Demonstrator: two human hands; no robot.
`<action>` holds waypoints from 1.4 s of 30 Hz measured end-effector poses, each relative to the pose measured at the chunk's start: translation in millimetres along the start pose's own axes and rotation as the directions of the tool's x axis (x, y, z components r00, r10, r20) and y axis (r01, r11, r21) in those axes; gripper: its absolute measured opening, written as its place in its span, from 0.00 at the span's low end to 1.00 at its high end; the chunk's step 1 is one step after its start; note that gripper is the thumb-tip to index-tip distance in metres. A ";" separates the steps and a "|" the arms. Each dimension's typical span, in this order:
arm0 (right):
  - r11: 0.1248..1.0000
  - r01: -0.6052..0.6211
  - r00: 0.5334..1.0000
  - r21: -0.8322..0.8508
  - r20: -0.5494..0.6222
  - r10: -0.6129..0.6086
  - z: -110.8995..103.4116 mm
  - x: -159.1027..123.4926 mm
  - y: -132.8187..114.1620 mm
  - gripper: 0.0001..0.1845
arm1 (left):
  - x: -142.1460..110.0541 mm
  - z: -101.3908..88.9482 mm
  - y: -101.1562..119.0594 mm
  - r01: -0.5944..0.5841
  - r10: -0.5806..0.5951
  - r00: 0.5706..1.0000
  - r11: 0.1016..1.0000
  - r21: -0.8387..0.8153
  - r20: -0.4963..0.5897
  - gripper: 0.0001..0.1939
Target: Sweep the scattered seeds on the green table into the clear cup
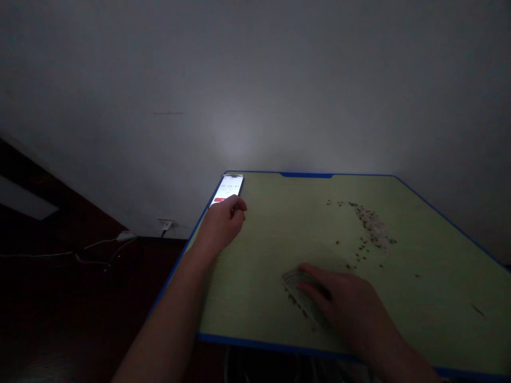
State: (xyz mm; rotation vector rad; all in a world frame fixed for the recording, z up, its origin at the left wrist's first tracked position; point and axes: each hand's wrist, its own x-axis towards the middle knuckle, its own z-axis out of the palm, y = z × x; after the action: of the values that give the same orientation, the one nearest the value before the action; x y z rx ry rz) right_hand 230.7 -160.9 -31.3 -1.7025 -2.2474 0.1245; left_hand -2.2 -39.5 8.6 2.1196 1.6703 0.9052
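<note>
My right hand (pixel 347 303) grips a flat, pale grey-green cloth (pixel 303 292) and presses it on the table near the front edge. Dark crumbs (pixel 297 306) lie along the cloth's left side. My left hand (pixel 225 221) is curled into a loose fist over the table's left side, with nothing visible in it. Just beyond it lies a lit phone (pixel 229 187), its lower end partly covered by the hand. A patch of pale and dark crumbs (pixel 373 229) is spread over the right half of the table.
The pale green table (pixel 271 234) has a blue rim and stands by a grey wall (pixel 255 96). Something dark and rounded (pixel 263 364) shows below the front edge. White cables (pixel 99 244) run along the floor at left, near a wall socket (pixel 166 225).
</note>
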 end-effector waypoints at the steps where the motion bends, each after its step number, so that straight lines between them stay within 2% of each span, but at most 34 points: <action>1: 1.000 0.017 1.000 0.024 0.016 -0.017 0.5 1.8 -1.8 0.15 | -0.3 0.0 -0.2 -0.001 0.001 1.000 1.000 0.001 0.000 0.10; 5: 0.991 0.068 0.994 0.117 0.080 -0.078 2.8 6.9 -8.8 0.15 | -0.7 -0.1 -0.8 0.002 -0.002 1.000 1.000 0.007 -0.004 0.10; 16: 0.957 0.204 0.966 0.208 0.114 -0.231 1.8 6.1 -19.9 0.12 | -1.2 1.7 -2.0 -0.009 0.009 1.000 1.000 -0.004 -0.016 0.09; 24: 0.908 0.273 0.919 0.318 0.193 -0.344 -1.1 9.0 -30.3 0.04 | -1.2 1.5 -2.3 -0.006 0.006 1.000 1.000 -0.010 -0.023 0.10; 30: 0.871 0.329 0.890 0.366 0.190 -0.415 -3.5 10.3 -30.5 0.07 | -1.1 2.3 -4.4 -0.023 0.023 1.000 1.000 -0.015 -0.022 0.10; 36: 0.857 0.307 0.893 0.413 0.187 -0.410 -1.9 6.9 -29.3 0.10 | -0.8 2.6 -4.0 -0.002 0.001 1.000 1.000 -0.016 -0.020 0.10; 42: 0.841 0.314 0.870 0.441 0.221 -0.441 -6.1 5.6 -31.8 0.06 | -0.6 2.1 -4.8 0.012 -0.012 1.000 1.000 -0.008 -0.018 0.10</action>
State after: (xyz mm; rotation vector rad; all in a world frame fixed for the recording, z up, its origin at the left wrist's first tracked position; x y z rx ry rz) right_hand 201.8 -165.4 -16.2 -1.0556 -2.5217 0.7491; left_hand -4.6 -38.4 4.1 2.1000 1.6838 0.9292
